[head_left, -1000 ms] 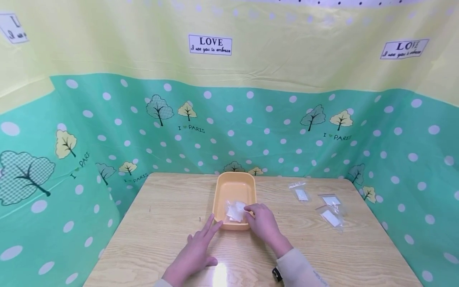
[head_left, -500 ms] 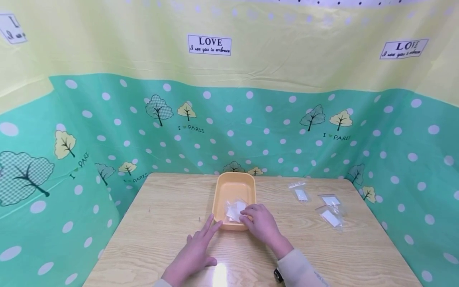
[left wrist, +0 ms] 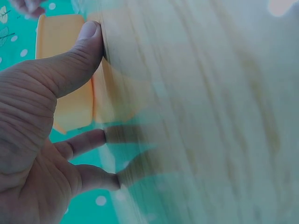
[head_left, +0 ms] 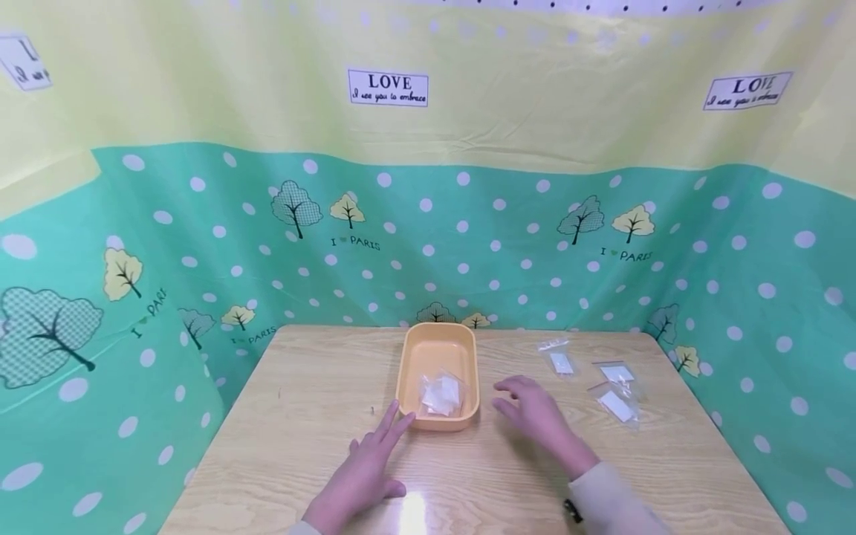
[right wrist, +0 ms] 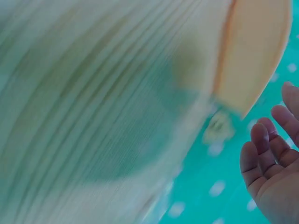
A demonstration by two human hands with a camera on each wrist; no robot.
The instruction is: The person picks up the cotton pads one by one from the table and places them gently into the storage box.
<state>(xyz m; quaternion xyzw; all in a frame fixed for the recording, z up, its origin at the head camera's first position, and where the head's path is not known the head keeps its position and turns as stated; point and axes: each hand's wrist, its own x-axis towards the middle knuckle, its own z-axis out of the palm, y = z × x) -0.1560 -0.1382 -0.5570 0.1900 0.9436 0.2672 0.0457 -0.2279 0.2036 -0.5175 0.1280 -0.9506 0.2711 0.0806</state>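
An orange rectangular tray [head_left: 438, 355] stands on the table, with clear plastic bags holding white pieces [head_left: 441, 394] inside its near end. My left hand [head_left: 364, 468] rests on the table at the tray's near left corner, fingers straight and fingertips right at the rim. To the right of the tray, my right hand [head_left: 535, 412] hovers over the table with nothing in it, fingers loosely bent. In the right wrist view the same hand [right wrist: 275, 163] shows its relaxed fingers apart from the tray wall [right wrist: 254, 51].
Toward the table's right side lie several more clear bags with white pieces: one bag [head_left: 560, 360] farther back, others [head_left: 618, 405] overlapping nearer the right edge. A patterned green and yellow curtain [head_left: 461, 223] surrounds the wooden table [head_left: 321, 386] at the back and sides.
My right hand has let go of the bags in the tray and moved out to the right, over the table. The left hand stays at the tray's corner.
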